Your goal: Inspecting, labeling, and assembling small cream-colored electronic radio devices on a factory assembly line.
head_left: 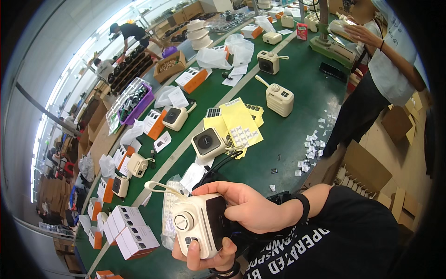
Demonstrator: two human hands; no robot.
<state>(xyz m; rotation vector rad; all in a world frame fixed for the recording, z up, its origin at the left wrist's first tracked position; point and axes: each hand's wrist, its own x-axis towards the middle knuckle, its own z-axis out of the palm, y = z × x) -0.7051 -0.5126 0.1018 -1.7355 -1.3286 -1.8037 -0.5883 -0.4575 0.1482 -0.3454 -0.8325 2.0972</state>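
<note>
A cream portable speaker (195,223) with a round top knob, small dark buttons, a loop strap and a dark front panel is tilted up close to me. My left hand (206,255) wraps round its lower end, fingertips near the buttons. My right hand (251,207) grips its upper end, index finger along the edge and thumb by the dark panel. Just beyond them, another cream speaker (207,142) lies against yellow sticker sheets (239,123) and black cables (225,162). A clear bag (169,202) is partly hidden behind the held speaker.
White and orange boxes (134,232) line the green table's (181,156) left side. More cream speakers (280,100) stand farther up, near a green metal stand (332,51). Small paper scraps (311,151) lie along the right edge. Another person (395,69) stands at the right, beside open cartons (357,172).
</note>
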